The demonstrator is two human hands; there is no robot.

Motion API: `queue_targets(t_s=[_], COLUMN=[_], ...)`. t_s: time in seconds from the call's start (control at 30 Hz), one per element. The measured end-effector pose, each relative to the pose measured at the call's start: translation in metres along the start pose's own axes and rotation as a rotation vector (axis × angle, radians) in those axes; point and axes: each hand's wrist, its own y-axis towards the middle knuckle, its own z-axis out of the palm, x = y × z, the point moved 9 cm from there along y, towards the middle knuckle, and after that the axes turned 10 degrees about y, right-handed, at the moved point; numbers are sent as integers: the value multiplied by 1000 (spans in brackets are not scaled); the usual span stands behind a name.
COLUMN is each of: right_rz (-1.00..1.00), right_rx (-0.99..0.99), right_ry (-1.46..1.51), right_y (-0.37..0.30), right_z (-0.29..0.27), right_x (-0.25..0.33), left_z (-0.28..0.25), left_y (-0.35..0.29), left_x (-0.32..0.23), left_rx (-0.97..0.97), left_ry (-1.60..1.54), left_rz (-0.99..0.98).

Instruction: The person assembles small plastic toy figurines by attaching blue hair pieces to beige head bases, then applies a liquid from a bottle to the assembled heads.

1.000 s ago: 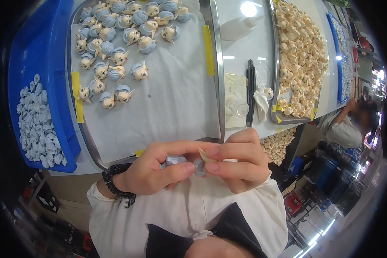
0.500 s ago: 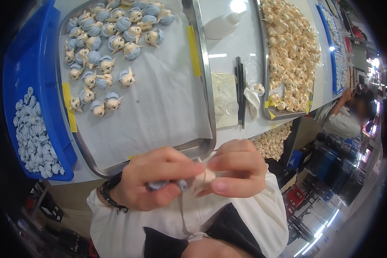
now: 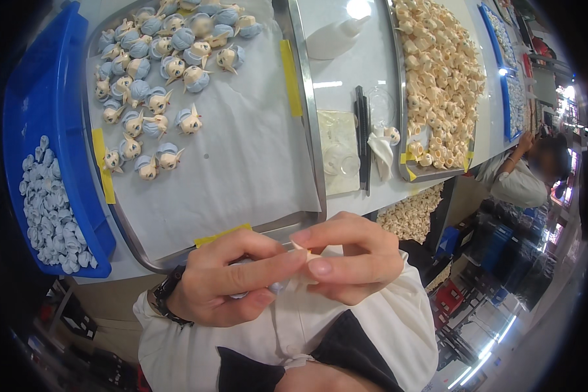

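Note:
In front of my chest, both hands meet over a small cream doll head piece (image 3: 311, 257), mostly covered by fingers; its pointed tip shows. The fingers of my right hand (image 3: 359, 258) pinch it from the right. My left hand (image 3: 225, 281) is closed, its fingertips against the piece's left side. A pale blue hair piece (image 3: 276, 287) peeks out beneath the left fingers, largely hidden in that hand. Beyond, a metal tray (image 3: 311, 117) lined with white sheet bears several cream doll heads with blue hair (image 3: 189, 121), grouped at its far left.
A blue bin (image 3: 49, 85) at left holds blue hair pieces (image 3: 55, 215). Rightward stand a white bottle (image 3: 333, 40), black strip-like tools (image 3: 363, 140), a white cloth (image 3: 380, 157) and a tray heaped with cream pieces (image 3: 441, 78). A co-worker (image 3: 519, 179) sits far right.
The cream piece has turned between my fingers and now shows less. My left fingers have come up closer to the right fingertips, and less of the blue piece is visible.

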Motion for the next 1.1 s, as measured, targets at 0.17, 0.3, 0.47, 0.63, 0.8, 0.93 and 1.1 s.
queue_targets(t_s=[0.17,0.3,0.47,0.63,0.8,0.93,1.1], right_rz=[16,-195,114,169,227,226,203], right_rx=[-84,-191,-326,-119,-143,-126,-116], right_ry=[115,11,-548,-705,-789,-800,-802], right_y=[0,-10,-13,-15,-14,-14,-12], right_z=[-6,-23,-87,-76,-72,-73,-71], right_x=[-2,18,11,-10,-15,-18,-17], left_z=[3,-1,-8,-5,-3,-6,-12], left_y=[7,-1,-14,-18,-16,-18,-15], left_x=[-5,2,30,38,42,47,47], left_rx=[-8,-169,-276,-224,-179,-180,-268], left_ry=[33,-147,-427,-490,-402,-409,-338], left_rz=[28,-74,-298,-453,-545,-516,-485])
